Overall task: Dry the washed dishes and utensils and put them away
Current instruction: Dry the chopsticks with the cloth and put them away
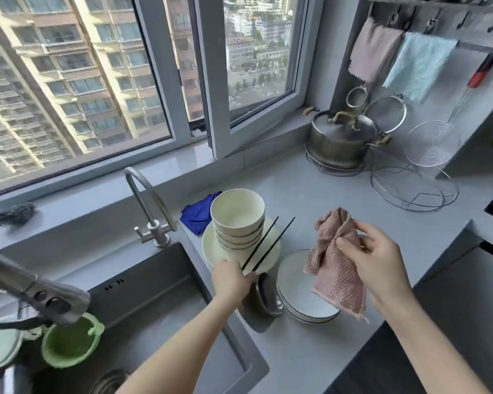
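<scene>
The left grip (231,280) is clenched around the near ends of a pair of black chopsticks (260,243). They are thin, straight and smooth. Their long axis runs from the grip up and to the right, away from the person, and the far tips spread slightly apart. The sticks cross above a wide cream plate (219,251) and pass just beside the stack of cream bowls (236,214) nested on it, which are round, deep and matte. The right grip (379,263) pinches a pink waffle-weave cloth (333,265) between thumb and curled fingers. The cloth hangs crumpled, with a frayed lower edge, over a short stack of white shallow plates with dark rims (296,285), and it is apart from the chopsticks. A small dark metal dish (265,294) leans between the two stacks, near the left grip. All of this stands on a pale grey, smooth surface (325,194). Behind the bowls lies a bunched blue cloth (197,217). To the left, a brushed steel tap (145,194) arches over a steel sink (154,308), and a green strainer basket (71,339) sits at the sink's left. Far right, a lidded steel pot (339,140) with wrapped handles rests on a wire stand beside round wire racks (413,189).
</scene>
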